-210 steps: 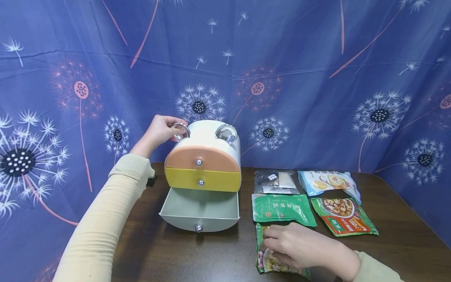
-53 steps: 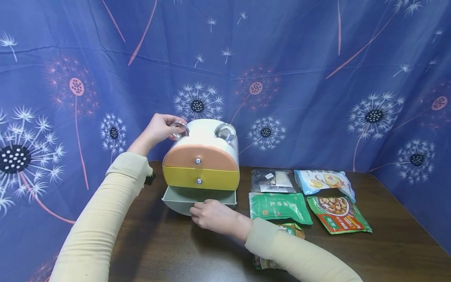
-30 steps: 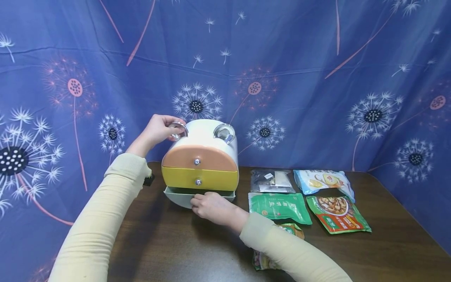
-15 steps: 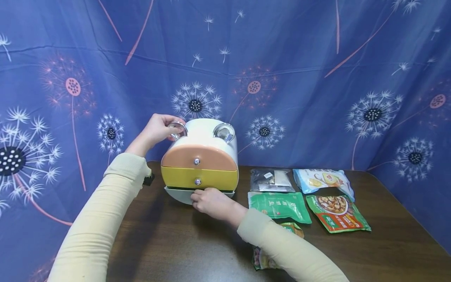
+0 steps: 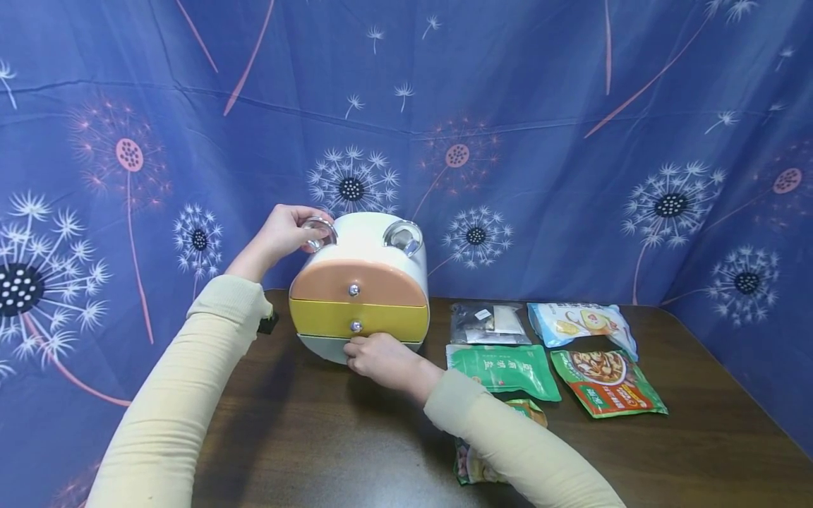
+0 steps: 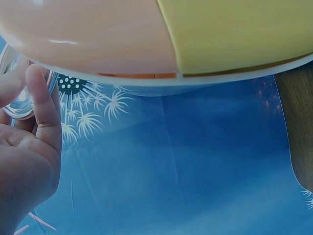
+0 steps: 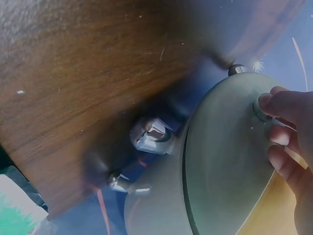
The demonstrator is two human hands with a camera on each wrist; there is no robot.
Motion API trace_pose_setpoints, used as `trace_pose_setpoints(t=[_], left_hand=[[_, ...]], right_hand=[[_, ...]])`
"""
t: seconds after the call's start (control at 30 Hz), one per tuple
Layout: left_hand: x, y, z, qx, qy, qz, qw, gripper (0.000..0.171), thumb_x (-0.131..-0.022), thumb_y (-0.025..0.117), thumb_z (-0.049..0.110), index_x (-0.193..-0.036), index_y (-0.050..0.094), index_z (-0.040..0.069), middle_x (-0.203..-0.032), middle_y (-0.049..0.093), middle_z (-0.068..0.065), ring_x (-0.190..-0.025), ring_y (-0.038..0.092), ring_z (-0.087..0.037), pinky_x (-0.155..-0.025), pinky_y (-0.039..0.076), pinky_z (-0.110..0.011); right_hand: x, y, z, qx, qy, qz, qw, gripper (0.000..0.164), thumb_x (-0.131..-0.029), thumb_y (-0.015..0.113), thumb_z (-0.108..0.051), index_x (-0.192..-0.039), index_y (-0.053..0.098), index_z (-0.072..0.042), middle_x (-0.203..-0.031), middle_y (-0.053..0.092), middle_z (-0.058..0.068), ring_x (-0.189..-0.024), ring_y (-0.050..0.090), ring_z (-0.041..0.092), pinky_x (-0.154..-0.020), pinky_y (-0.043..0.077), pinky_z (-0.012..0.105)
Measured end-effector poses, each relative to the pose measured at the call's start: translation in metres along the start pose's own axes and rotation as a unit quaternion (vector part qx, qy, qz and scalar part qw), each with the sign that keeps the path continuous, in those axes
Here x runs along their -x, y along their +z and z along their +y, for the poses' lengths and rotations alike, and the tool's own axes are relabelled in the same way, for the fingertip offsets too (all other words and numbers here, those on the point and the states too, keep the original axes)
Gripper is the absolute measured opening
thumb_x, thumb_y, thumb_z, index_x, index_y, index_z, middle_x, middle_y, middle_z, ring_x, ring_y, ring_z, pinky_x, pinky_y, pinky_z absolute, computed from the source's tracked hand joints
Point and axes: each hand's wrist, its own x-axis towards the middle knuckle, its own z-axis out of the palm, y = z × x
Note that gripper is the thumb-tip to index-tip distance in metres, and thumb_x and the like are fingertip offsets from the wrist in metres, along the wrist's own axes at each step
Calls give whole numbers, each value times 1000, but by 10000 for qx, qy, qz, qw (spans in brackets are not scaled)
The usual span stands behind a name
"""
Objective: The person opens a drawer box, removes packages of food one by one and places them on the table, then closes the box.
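A rounded white drawer box (image 5: 365, 233) stands on the table, its front stacked with an orange top drawer (image 5: 330, 282), a yellow middle drawer (image 5: 324, 317) and a grey-green bottom drawer (image 5: 320, 346). My left hand (image 5: 279, 236) grips the silver ring (image 5: 328, 227) at the box's upper left; in the left wrist view, thumb and fingers go round this ring (image 6: 22, 111). My right hand (image 5: 394, 363) is at the bottom drawer, which sits nearly or fully closed. In the right wrist view my right hand (image 7: 293, 132) pinches that drawer's knob (image 7: 257, 108). The drawer's inside is hidden.
Right of the box lie a clear bag with white packets (image 5: 489, 324), a green pouch (image 5: 504, 368), a light blue packet (image 5: 581, 324) and a red-green food packet (image 5: 608, 381). Another food packet (image 5: 473, 466) is partly under my right sleeve. A patterned blue cloth (image 5: 540, 141) hangs behind.
My right hand has moved from the near food packet to the bottom drawer, and that drawer has slid from pulled out into the box. My left hand has kept its grip on the ring.
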Motion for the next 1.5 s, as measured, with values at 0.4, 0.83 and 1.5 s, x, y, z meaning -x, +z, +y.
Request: trace_pose_setpoints(t=[0.4, 0.83, 1.5], left_hand=[[-1, -2, 1, -336, -219, -89, 9992, 24, -92, 61, 15, -115, 66, 10, -115, 65, -12, -84, 61, -16, -62, 55, -31], [-1, -1, -1, -295, -157, -96, 9994, 25, -92, 61, 17, -116, 64, 9, -117, 63, -12, -85, 60, -19, -62, 54, -30], [12, -10, 14, -2210, 505, 48, 9740, 44, -93, 58, 20, -136, 50, 15, -127, 57, -16, -110, 57, -34, -91, 46, -50]], right_hand=[[0, 4, 4, 76, 105, -66, 9999, 22, -87, 62, -6, -81, 71, -26, -85, 54, -10, -80, 53, 4, -61, 48, 19], [7, 2, 3, 105, -16, -18, 9999, 19, -88, 59, -6, -86, 69, -22, -88, 53, -7, -82, 51, 8, -58, 46, 19], [49, -53, 44, -1413, 735, 464, 9861, 15, -88, 65, -11, -100, 72, -18, -96, 66, -7, -91, 59, 8, -71, 54, 21]])
